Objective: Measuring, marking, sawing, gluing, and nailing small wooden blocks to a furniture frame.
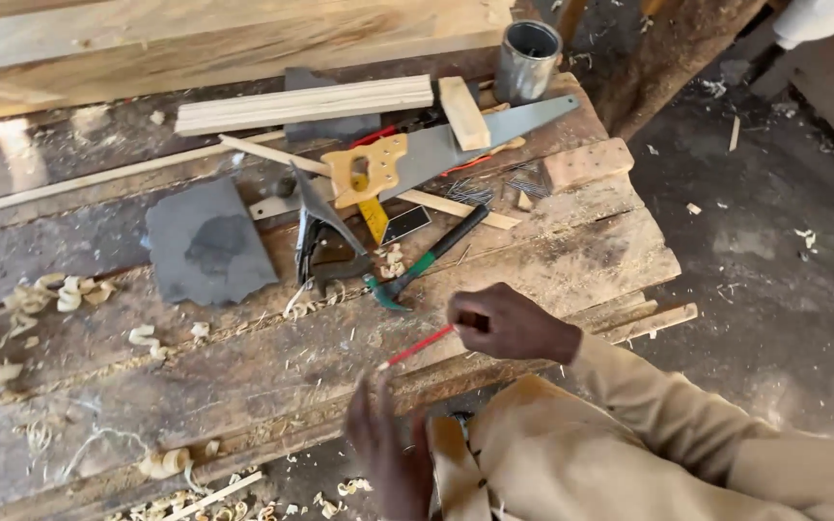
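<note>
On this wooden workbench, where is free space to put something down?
Bare planks lie left of the left hand, below the dark grey slate piece, with only wood shavings. Crowded: around the yellow-handled handsaw, green-handled hammer and metal tin.

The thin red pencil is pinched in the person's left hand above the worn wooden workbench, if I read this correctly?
Not quite: the head view shows the thin red pencil pinched in the right hand, not the left hand, above the worn wooden workbench.
</note>
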